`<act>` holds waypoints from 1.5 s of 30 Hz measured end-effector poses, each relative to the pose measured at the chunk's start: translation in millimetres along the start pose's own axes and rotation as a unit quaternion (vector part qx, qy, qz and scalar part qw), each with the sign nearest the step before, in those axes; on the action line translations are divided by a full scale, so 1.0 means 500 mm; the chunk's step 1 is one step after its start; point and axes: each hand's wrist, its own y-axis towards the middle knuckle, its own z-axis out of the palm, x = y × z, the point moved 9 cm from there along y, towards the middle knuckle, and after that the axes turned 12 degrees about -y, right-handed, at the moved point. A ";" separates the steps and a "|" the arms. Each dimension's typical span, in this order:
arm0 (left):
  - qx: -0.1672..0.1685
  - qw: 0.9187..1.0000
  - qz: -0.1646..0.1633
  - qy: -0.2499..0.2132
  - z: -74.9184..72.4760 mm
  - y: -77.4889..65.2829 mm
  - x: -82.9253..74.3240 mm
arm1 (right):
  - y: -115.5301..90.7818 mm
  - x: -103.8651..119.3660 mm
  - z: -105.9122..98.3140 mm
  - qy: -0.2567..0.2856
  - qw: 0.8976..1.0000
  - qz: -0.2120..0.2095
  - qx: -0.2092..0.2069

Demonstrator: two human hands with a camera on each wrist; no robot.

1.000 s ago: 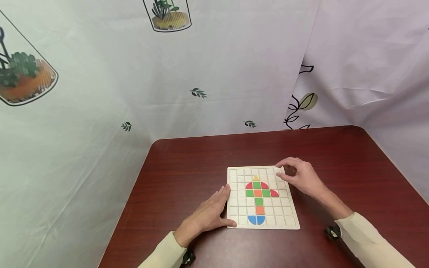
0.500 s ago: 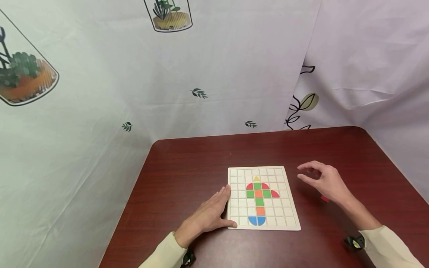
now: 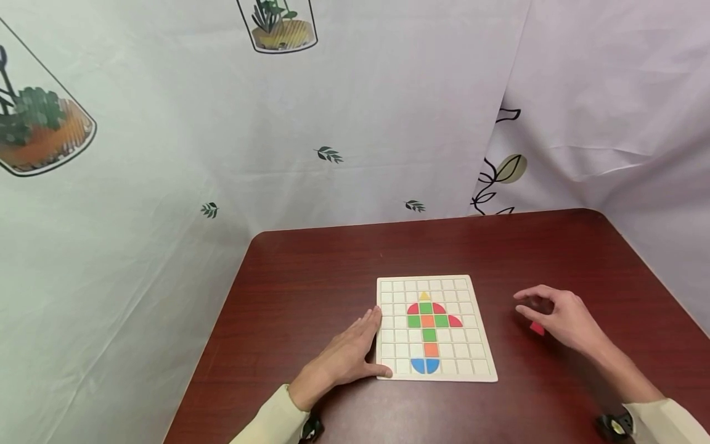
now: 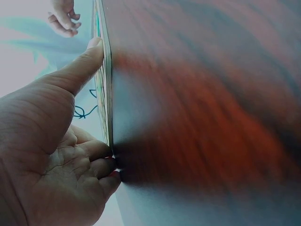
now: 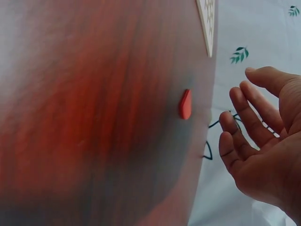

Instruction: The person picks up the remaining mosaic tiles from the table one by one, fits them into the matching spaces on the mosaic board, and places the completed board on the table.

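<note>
A cream grid board (image 3: 466,348) lies on the table, holding colored tiles: a yellow triangle (image 3: 424,296) at the top, green and orange squares, red quarter-rounds, and two blue quarter-rounds (image 3: 425,366) at the bottom. My left hand (image 3: 346,351) rests along the board's left edge, its thumb on the near left corner. In the left wrist view the thumb touches the board's edge. Right of the board, a loose red piece (image 5: 186,104) with a curved side lies on the table. My right hand (image 3: 566,317) hovers just above and beside it, fingers loosely bent, holding nothing.
The dark red-brown table (image 3: 310,271) has rounded far corners. A white cloth (image 3: 355,111) printed with plants hangs behind it and on both sides.
My right hand has moved right and nearer to me, from the board's far right corner to beside the red piece, which has come into sight. My left hand stays put.
</note>
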 end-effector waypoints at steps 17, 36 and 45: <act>0.000 1.000 0.002 -0.002 -0.002 -0.001 0.000 | -0.046 -0.052 0.019 -0.034 0.998 0.010 0.048; -0.001 1.000 0.000 -0.002 -0.002 -0.001 0.000 | -0.057 -0.047 0.016 -0.070 0.996 -0.052 -0.013; -0.001 1.000 0.000 -0.002 -0.001 -0.001 0.001 | -0.059 -0.047 0.019 -0.066 0.996 -0.054 -0.036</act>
